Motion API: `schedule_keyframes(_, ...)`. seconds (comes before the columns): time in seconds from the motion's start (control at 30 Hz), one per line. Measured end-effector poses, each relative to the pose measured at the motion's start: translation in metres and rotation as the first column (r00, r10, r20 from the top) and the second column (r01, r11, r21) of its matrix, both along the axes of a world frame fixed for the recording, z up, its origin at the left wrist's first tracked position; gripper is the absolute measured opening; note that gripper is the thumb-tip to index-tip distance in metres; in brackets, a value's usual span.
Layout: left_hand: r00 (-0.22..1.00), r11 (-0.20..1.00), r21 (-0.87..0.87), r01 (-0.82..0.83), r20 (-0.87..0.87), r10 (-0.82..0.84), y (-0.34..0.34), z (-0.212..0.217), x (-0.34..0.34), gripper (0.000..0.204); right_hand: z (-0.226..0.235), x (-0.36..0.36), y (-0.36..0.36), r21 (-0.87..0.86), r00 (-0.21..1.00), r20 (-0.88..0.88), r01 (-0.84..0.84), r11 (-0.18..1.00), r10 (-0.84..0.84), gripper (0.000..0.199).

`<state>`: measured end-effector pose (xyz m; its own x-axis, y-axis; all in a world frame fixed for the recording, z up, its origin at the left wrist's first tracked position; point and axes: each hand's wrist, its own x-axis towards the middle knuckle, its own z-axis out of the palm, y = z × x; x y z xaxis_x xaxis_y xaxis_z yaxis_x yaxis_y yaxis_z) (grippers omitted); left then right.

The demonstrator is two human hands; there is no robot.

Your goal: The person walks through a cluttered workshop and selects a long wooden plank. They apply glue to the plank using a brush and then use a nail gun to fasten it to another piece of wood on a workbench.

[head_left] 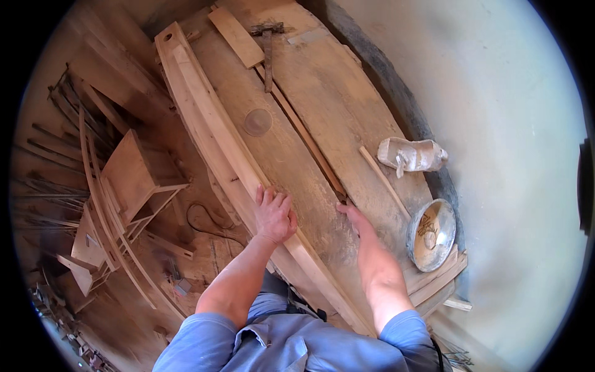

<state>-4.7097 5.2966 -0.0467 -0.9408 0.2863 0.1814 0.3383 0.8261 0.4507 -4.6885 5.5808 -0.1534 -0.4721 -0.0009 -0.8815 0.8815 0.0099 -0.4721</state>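
Blue shirt (310,350) cloth filled the bottom of the view. Beyond it, the left hand (276,216) held the long board (232,152) at the left of the table (282,155), fingers bent over its top. The right hand (353,217) reached to the near end of the thin strip (304,133) along the table's middle; whether those fingers gripped it, I could not tell. Good handling probably called for steady left pressure and a straight, light right touch.
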Motion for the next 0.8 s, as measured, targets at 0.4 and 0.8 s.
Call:
schedule_keyframes(0.4, 0.995, 0.998, 0.026, 0.055, 0.079, -0.057, -0.003, -0.002, -0.003, 0.038, 0.033, 0.015, -0.011, -0.117, 0.909, -0.243, 0.319, 0.941, -0.338, 0.082)
schedule_keyframes(0.8, 0.934, 0.897, 0.303, -0.322, 0.259, 0.247, 0.011, 0.026, -0.029, 0.063, 0.16, -0.003, -0.113, 0.064, 0.651, -0.537, 0.665, 0.744, -0.536, 0.045)
